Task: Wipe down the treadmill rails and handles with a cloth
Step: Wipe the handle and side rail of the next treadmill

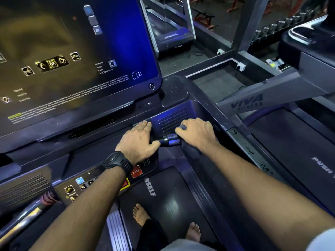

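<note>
While your left hand (pixel 137 140) lies with straight fingers beside the handle (pixel 171 140), your right hand (pixel 196 133) curls round it, the tray (pixel 204 113) just behind.

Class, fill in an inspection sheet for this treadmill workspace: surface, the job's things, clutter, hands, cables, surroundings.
Surface: console screen lit; droplets on the right rail.
Job's things: handle shows between the hands; cloth not clearly seen.
Clutter: nothing seen.
Hands: left hand lies over the handle, fingers straight; right hand curls its fingers round the handle.
Cables: looped cable on the floor ahead; white plug at the frame.
Surroundings: neighbouring treadmill to the right; dumbbell rack beyond.
</note>
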Motion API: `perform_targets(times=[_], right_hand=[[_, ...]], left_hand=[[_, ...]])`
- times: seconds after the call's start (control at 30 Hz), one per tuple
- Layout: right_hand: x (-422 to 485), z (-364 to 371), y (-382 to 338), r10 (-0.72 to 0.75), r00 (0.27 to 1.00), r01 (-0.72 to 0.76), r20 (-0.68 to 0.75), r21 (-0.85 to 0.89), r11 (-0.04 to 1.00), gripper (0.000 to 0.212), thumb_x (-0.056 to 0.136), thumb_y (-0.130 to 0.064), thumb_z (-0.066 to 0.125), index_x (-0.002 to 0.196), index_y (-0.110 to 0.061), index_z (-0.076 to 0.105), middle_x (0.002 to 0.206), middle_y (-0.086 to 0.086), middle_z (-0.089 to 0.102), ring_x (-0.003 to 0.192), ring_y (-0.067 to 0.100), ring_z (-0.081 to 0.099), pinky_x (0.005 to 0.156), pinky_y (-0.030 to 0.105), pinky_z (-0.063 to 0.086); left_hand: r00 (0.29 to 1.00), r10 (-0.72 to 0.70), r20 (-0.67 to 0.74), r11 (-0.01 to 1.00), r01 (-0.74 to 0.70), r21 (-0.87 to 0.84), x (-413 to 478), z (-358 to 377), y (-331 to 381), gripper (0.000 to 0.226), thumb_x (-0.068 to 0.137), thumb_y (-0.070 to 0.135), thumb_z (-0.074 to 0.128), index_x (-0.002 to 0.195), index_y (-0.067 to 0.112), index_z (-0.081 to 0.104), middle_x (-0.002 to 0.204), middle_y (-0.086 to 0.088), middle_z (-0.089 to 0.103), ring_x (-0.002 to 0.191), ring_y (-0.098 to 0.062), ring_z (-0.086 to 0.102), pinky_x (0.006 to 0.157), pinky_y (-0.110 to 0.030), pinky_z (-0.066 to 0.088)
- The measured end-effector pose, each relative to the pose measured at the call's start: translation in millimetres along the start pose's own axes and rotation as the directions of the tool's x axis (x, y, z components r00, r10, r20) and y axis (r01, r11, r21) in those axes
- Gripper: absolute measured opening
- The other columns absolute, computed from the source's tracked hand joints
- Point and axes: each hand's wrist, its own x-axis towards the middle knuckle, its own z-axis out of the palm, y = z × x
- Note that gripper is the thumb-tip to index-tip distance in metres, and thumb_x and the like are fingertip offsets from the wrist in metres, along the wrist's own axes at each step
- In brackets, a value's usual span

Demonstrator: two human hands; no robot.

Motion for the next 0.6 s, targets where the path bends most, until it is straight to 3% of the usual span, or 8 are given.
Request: perform_targets(times=[0.03,0.13,0.2,0.37,0.4,0.5,0.53,0.6], right_hand=[[-0.3,1.7,0.8,0.031,0.999,-0.031,0.015,0.016,0.999,0.033,0.089,-0.050,0.043,0.088,-0.026,0.066,0.099,-0.003,0.070,0.101,0.027,0.060,0.078,0.040,0.036],[-30.6,24.1,-1.9,0.066,0.960,-0.052,-0.271,0.058,0.997,0.032,0.088,-0.048,0.050,0.095,-0.024,0.070,0.099,-0.006,0.069,0.103,0.025,0.061,0.087,0.045,0.041],[-45.9,33.6,2.3,0.017,0.936,-0.012,-0.351,0.016,1.000,0.031,0.088,-0.046,0.053,0.098,-0.023,0.071,0.100,-0.006,0.069,0.104,0.024,0.062,0.089,0.047,0.043],[14.3,-14.7,16.5,0.064,0.985,-0.073,0.159,0.050,0.996,0.043,0.087,-0.056,0.044,0.098,-0.026,0.073,0.106,0.005,0.073,0.104,0.032,0.065,0.078,0.036,0.041],[13.8,-12.4,15.2,0.085,0.984,-0.093,0.157,0.045,0.995,0.044,0.086,-0.057,0.043,0.097,-0.026,0.073,0.105,0.005,0.073,0.102,0.032,0.065,0.077,0.036,0.041],[-7.0,5.1,12.4,0.074,0.988,-0.086,-0.138,-0.078,0.993,0.042,0.085,-0.052,0.036,0.084,-0.022,0.065,0.095,0.002,0.072,0.096,0.030,0.064,0.077,0.038,0.039],[-12.9,7.2,12.8,0.031,0.988,-0.044,-0.151,-0.085,0.995,0.040,0.085,-0.052,0.036,0.083,-0.023,0.064,0.096,0.001,0.071,0.097,0.029,0.063,0.079,0.039,0.039],[-1.1,-5.8,16.2,0.036,0.999,-0.035,0.031,-0.031,0.999,0.040,0.087,-0.054,0.041,0.087,-0.024,0.067,0.101,0.003,0.071,0.101,0.029,0.063,0.080,0.037,0.040]], left_hand=[[1.000,-0.001,-0.002,1.000,0.001,0.002,-0.7,0.9,0.5,0.094,0.075,0.057,0.029,0.154,0.006,0.032,0.160,-0.014,0.032,0.149,-0.023,0.028,0.122,-0.034,0.023],[1.000,-0.006,0.003,1.000,0.006,-0.002,-1.5,3.4,-0.6,0.092,0.077,0.056,0.031,0.154,0.006,0.030,0.161,-0.013,0.031,0.150,-0.023,0.027,0.122,-0.034,0.023],[1.000,-0.005,0.005,1.000,0.005,-0.001,-1.9,3.2,-0.3,0.091,0.078,0.056,0.031,0.155,0.007,0.030,0.161,-0.013,0.030,0.150,-0.022,0.027,0.122,-0.035,0.023],[1.000,0.001,-0.008,1.000,-0.001,-0.006,-2.0,1.2,0.3,0.091,0.077,0.056,0.030,0.154,0.007,0.032,0.160,-0.013,0.032,0.149,-0.023,0.028,0.121,-0.036,0.025],[1.000,-0.004,-0.010,1.000,0.004,-0.009,-3.7,2.0,0.7,0.094,0.075,0.059,0.027,0.154,0.007,0.032,0.160,-0.013,0.032,0.149,-0.023,0.028,0.121,-0.036,0.025],[1.000,-0.012,-0.005,1.000,0.012,-0.010,-3.3,1.7,0.8,0.099,0.071,0.061,0.022,0.154,0.008,0.032,0.160,-0.013,0.032,0.149,-0.023,0.028,0.121,-0.037,0.025],[1.000,-0.018,-0.007,1.000,0.018,-0.009,-2.8,2.0,0.8,0.097,0.073,0.060,0.025,0.154,0.008,0.032,0.160,-0.013,0.032,0.149,-0.022,0.028,0.121,-0.037,0.025],[1.000,-0.018,-0.014,1.000,0.018,-0.008,-1.5,1.7,1.3,0.095,0.074,0.059,0.027,0.154,0.009,0.032,0.160,-0.013,0.032,0.149,-0.022,0.028,0.121,-0.037,0.025]])
